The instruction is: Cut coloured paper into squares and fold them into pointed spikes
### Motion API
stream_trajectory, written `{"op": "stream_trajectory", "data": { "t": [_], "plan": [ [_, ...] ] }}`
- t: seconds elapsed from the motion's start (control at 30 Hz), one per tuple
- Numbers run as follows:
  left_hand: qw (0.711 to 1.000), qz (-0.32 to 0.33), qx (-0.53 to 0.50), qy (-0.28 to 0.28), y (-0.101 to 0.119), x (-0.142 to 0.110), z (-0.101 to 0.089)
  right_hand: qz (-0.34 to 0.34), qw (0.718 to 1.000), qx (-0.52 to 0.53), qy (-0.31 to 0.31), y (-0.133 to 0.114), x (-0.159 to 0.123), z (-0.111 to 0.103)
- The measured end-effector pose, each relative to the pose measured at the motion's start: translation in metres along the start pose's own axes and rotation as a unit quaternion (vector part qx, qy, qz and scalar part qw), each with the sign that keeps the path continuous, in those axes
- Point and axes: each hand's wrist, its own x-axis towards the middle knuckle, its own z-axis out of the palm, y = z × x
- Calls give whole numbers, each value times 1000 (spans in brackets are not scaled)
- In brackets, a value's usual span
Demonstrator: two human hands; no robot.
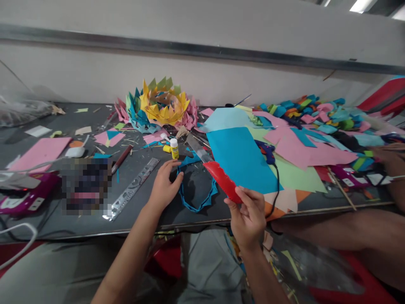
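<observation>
My right hand [248, 213] grips the end of a knife's red handle [223, 181]. The knife's flat silver blade [198, 147] points up and to the left, over the table's middle. Beside the left side of a blue folded-paper ring [198, 209] with pointed edges, my left hand [166, 183] is open, thumb apart from the fingers. Whether its fingertips touch the ring I cannot tell. A small white-capped glue bottle [174, 148] stands just beyond that hand. Large blue paper [240, 158] lies right of the blade.
Several folded-paper crowns [164, 107] sit against the wall. A clear ruler [134, 188] and a brown-handled tool [122, 159] lie left. At right are a glue gun [267, 152], coloured sheets [300, 147] and a paper-scrap heap [303, 109]. Another person's arm [390, 169] reaches in from the right.
</observation>
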Motion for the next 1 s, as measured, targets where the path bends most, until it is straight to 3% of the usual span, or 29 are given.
{"op": "stream_trajectory", "data": {
  "t": [0.1, 0.23, 0.43, 0.6, 0.73, 1.0],
  "plan": [
    [1000, -2, 3, -1, 0, 0, 0, 43, 998, 50, 9, -2, 0, 5],
    [1000, 0, 2, -1, -1, 0, -1, 156, 974, 163, 33, 0, -2, 12],
    [1000, -8, -8, -2, -4, -1, 0, 353, 890, 278, 72, 15, -10, 21],
    [1000, -2, -23, 1, -7, -1, -1, 457, 809, 349, 118, 21, -2, 24],
    [999, -12, -47, 17, -7, -1, 0, 505, 759, 382, 153, 24, 7, 22],
    [998, -20, -52, 36, -9, -1, -1, 518, 746, 384, 165, 30, 10, 25]
  ]
}}
